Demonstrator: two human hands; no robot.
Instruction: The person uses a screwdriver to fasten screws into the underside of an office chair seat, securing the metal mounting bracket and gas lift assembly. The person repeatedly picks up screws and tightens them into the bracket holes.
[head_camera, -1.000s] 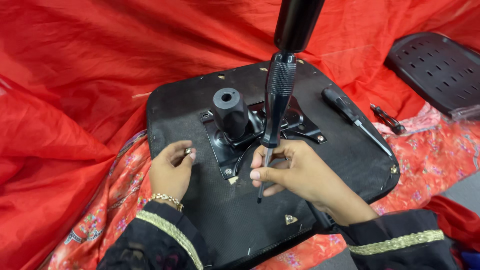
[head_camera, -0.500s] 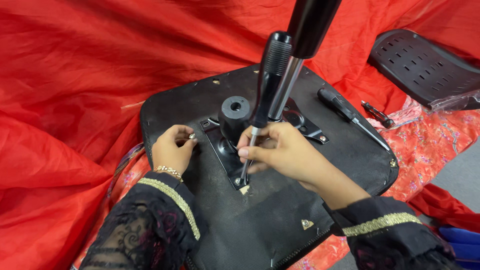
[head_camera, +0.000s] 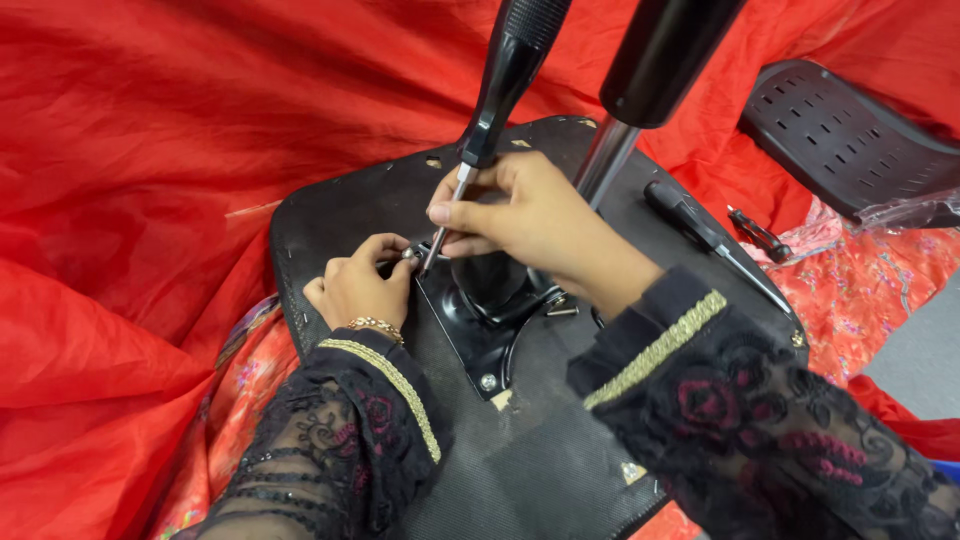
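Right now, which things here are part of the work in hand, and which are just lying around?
In use:
- screwdriver, shaft pinched by the right hand
- small fastener at its tip, steadied by the left hand
- black metal plate
- black seat base with its chrome post

Lying about:
- second black-handled tool
- perforated black panel
- red cloth

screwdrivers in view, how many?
2: one screwdriver held by the right hand, tip at the metal plate's corner beside the left hand; a spare screwdriver lies on the seat base. Others may be hidden.
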